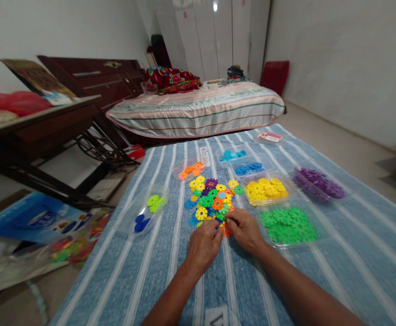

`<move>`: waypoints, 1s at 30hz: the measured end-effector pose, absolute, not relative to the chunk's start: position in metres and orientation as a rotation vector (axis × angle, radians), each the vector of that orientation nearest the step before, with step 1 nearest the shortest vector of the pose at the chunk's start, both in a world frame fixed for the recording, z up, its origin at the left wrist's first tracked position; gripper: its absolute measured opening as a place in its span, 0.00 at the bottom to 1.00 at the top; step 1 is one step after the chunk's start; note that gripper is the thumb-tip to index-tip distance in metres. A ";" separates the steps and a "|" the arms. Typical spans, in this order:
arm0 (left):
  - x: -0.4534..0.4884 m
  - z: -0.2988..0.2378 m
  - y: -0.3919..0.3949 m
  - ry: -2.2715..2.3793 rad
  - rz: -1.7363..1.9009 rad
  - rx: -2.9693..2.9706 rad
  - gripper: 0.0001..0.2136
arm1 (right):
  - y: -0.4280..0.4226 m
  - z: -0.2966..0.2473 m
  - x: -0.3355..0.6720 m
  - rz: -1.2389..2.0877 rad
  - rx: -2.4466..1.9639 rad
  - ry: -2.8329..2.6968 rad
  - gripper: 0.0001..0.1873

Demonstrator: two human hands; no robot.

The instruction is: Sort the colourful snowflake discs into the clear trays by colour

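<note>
A mixed pile of flower-shaped plastic discs [202,213] lies in the middle of the cloth, in yellow, green, orange, blue and purple. At the pile's near edge, my left hand [203,242] is closed with thumb and fingers together; a bit of blue shows by its fingertips. My right hand [245,229] is closed in a pinch just to the right, beside orange discs [226,230]. What either hand holds is too small and covered to make out. To the right of my hands stand clear tubs of green discs [289,225] and yellow discs [266,189].
Purple discs [320,183], blue discs [249,169], light blue discs [232,155] and orange discs [191,170] sit in other tubs. On the left, one tub [125,222] holds lime and dark blue discs. Beyond the striped cloth [157,271] stands a bed [198,113].
</note>
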State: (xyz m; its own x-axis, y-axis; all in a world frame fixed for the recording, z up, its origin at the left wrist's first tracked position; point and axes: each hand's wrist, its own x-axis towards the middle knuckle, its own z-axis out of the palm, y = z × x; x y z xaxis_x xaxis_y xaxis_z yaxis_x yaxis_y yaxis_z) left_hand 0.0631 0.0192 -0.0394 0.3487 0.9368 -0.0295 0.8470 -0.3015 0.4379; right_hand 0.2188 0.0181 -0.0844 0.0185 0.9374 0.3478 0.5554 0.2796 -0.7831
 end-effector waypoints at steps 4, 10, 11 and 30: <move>0.064 -0.039 0.019 1.580 0.323 2.232 0.03 | 0.018 -0.086 0.219 0.525 -1.392 -1.659 0.11; 0.067 -0.038 0.017 1.622 0.320 2.224 0.04 | 0.019 -0.087 0.219 0.528 -1.396 -1.670 0.10; 0.067 -0.038 0.016 1.618 0.328 2.226 0.04 | 0.019 -0.087 0.219 0.530 -1.396 -1.668 0.10; 0.077 -0.020 0.038 1.620 0.157 2.394 0.09 | 0.018 -0.084 0.218 0.544 -1.374 -1.650 0.11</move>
